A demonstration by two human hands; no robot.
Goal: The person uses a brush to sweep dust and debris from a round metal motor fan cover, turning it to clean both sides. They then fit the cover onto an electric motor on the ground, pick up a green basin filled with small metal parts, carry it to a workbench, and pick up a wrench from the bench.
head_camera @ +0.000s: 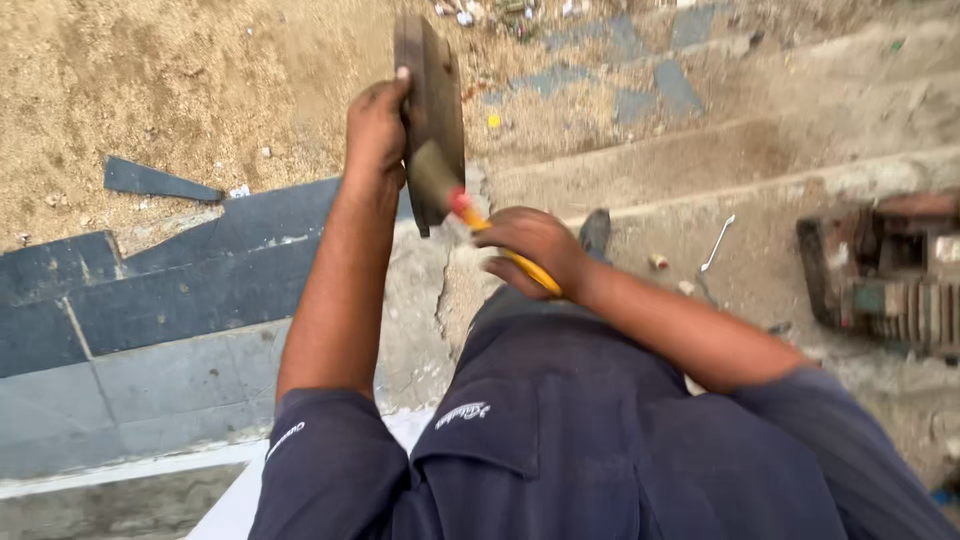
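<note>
Fingers of the left hand [375, 130] are curled tight around the left edge of a dark stone tile piece [430, 100], thumb tip showing at the front near its top, holding the slab upright and raised above the ground. Fingers of the right hand [535, 250] are wrapped closed around the yellow and red handle of a scraper [450, 195]; its blurred blade lies flat against the lower face of the tile piece, just beside the left wrist.

Both bare forearms reach forward out of dark blue sleeves [330, 460]. Below the hands lies cracked grey mortar bed [420, 300]. To the left, laid dark grey paving tiles [170, 300] sit edge to edge, and one loose tile shard [155, 180] rests on sandy soil [150, 80] beyond them. A dark shoe [596, 232] shows just past the right hand. To the right, a metal spanner [718, 243] lies on a dusty concrete step [700, 160], and a grimy cutting machine [885, 270] stands near the frame edge.

Risks, as a judgement: the blade works very near the left wrist and fingers, so a slip off the stone could cut bare skin. The slab is pinched along one edge only; a hard push could twist it loose, dropping it onto the shoe or the laid tiles and chipping them
</note>
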